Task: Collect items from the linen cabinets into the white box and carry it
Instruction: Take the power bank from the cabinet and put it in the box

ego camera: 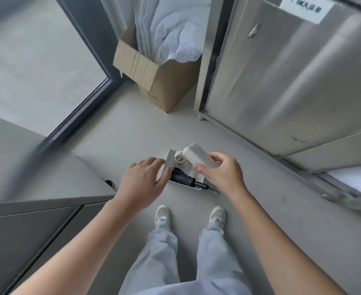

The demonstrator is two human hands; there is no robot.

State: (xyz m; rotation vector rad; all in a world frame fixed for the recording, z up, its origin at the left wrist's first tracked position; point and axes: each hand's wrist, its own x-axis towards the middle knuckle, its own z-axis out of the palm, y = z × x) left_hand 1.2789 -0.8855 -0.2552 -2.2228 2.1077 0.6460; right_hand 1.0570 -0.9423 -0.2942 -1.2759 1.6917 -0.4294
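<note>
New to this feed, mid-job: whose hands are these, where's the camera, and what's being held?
No machine: a person's bare hands, seen from one camera worn on the head, looking down past legs and shoes at the floor. The left hand grips the left edge of the white box, which holds a folded black umbrella. The right hand has its fingers curled round a pale bottle-like container over the box. Behind stand a cardboard box of white linen and a steel cabinet.
</note>
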